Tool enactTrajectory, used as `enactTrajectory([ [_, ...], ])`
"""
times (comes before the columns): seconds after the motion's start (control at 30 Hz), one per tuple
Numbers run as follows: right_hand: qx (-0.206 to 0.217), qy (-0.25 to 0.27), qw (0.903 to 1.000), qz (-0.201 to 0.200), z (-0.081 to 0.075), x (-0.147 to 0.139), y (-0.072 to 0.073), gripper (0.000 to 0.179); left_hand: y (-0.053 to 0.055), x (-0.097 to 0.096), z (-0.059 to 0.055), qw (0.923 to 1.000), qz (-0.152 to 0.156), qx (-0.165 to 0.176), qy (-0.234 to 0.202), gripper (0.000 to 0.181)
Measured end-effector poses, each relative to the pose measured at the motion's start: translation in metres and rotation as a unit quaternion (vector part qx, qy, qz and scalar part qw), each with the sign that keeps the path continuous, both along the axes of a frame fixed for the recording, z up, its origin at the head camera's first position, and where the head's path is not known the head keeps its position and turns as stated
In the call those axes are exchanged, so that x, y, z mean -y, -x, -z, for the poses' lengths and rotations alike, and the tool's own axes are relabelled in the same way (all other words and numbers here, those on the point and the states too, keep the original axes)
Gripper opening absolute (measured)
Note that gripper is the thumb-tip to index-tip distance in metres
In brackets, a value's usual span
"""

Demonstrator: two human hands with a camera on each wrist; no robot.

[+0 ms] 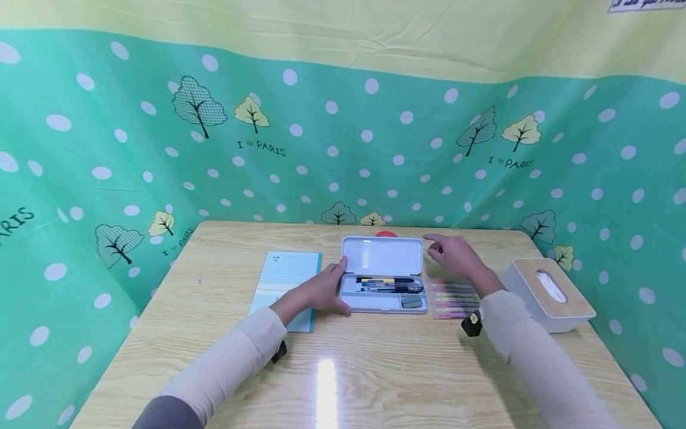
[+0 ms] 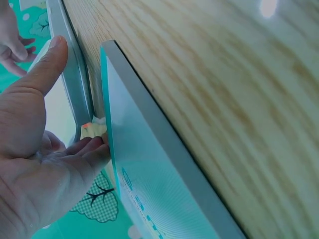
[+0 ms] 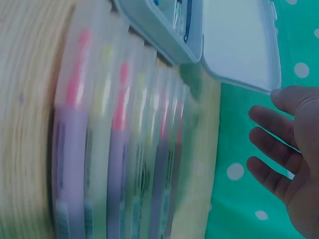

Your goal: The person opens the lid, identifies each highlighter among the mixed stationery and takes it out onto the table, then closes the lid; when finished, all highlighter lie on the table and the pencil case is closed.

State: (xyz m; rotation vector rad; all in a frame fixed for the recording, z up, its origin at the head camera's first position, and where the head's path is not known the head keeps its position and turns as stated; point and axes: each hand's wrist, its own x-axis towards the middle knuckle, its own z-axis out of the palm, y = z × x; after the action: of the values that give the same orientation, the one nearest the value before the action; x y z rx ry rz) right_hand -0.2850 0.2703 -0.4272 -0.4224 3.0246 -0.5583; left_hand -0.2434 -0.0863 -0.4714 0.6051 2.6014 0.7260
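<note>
A white pencil case lies on the table with its lid raised at the back. Several pens fill its rear compartment, and a grey eraser sits at the front right. My left hand grips the case's left end, thumb at the front corner and fingers toward the hinge. Beside the lid's right edge is my right hand, fingers loosely bent and holding nothing. In the right wrist view, its thumb appears at the lid's corner; whether it touches is unclear.
A lined notebook lies left of the case, partly under my left forearm. To the right is a clear pack of coloured highlighters. Farther right stands a tissue box. A red object shows behind the lid.
</note>
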Motion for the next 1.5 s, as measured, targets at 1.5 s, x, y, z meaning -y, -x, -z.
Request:
enactTrajectory([
  [1.5,-0.073,0.030,0.9949,-0.064,0.012,-0.003,-0.044,0.032,-0.001,0.012,0.001,0.9916,0.014,0.019,-0.127,0.089],
])
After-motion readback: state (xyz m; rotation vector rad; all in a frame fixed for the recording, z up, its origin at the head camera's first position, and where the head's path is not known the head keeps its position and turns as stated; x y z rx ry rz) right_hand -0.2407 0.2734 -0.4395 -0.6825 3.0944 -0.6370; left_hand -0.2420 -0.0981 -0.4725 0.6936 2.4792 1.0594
